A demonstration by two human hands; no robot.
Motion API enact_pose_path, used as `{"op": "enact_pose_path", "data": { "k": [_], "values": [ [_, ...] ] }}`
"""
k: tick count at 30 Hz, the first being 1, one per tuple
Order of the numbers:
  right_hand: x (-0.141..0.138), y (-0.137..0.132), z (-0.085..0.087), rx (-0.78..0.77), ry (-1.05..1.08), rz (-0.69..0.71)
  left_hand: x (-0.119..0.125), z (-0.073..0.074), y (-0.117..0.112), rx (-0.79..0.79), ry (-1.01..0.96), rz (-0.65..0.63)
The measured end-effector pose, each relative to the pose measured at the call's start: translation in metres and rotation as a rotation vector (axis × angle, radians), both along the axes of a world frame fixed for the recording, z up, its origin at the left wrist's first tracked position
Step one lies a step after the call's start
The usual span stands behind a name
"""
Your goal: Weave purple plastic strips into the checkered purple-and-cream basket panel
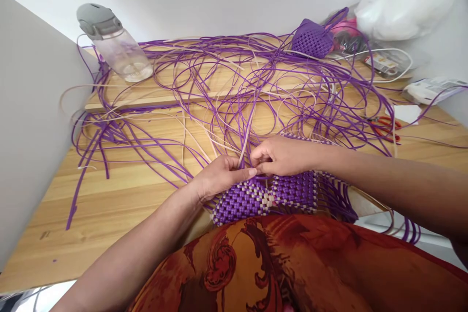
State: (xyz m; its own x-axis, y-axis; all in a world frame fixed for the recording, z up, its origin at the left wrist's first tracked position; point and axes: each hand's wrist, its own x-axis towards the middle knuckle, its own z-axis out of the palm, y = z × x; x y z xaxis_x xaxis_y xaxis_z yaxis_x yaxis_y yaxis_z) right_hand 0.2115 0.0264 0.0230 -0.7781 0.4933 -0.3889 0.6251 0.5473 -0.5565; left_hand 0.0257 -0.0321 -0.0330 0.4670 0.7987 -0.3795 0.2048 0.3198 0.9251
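A half-woven piece of purple and cream plastic cord (241, 200) lies at the table's front edge, against my clothing. Loose purple and cream strands (252, 112) fan out from its far side. My left hand (223, 175) is closed at the weave's upper edge, thumb pressed over strands that rise between the two hands. Close beside it, my right hand (274, 156) pinches cord at the same edge, its fingertips nearly meeting the left thumb. The exact strand in each pinch is partly hidden by the fingers.
A clear bottle with a grey lid (124, 51) stands at the back left. Tangled cords cover the raised wooden ledge (146, 92). A small purple woven piece (310, 39) sits back right, near a white bag (405, 5). Red-handled pliers (385, 126) lie at right by white paper (407, 113).
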Motion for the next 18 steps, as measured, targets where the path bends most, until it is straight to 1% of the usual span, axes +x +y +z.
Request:
{"op": "enact_pose_path", "data": {
  "k": [3,4,5,7,9,10,12,14,16,18],
  "values": [
    [0.001,-0.001,-0.001,0.03,0.008,-0.016,0.0,0.001,0.0,-0.005,-0.029,-0.045],
    [0.002,-0.002,-0.002,0.063,0.029,-0.026,0.0,0.001,0.001,-0.002,-0.032,-0.048],
    [0.004,-0.004,-0.002,0.129,0.07,-0.042,-0.001,0.0,0.001,-0.003,-0.03,-0.05],
    [0.01,-0.012,-0.001,0.342,0.188,-0.057,-0.002,0.0,0.002,-0.02,-0.016,-0.054],
    [0.016,-0.024,0.0,0.555,0.258,-0.022,-0.002,-0.001,0.001,-0.044,-0.004,-0.062],
    [0.019,-0.03,-0.001,0.615,0.247,0.009,-0.002,-0.001,0.001,-0.052,-0.008,-0.063],
    [0.023,-0.041,-0.002,0.643,0.165,0.041,-0.002,-0.001,0.001,-0.057,-0.029,-0.055],
    [0.024,-0.051,-0.005,0.629,0.095,0.01,-0.001,-0.001,0.0,-0.065,-0.047,-0.039],
    [0.022,-0.058,-0.007,0.576,0.086,-0.001,0.0,0.0,0.0,-0.061,-0.03,-0.025],
    [0.02,-0.065,-0.006,0.498,0.123,0.019,0.0,0.0,0.0,-0.038,0.011,-0.016]
  ]
}}
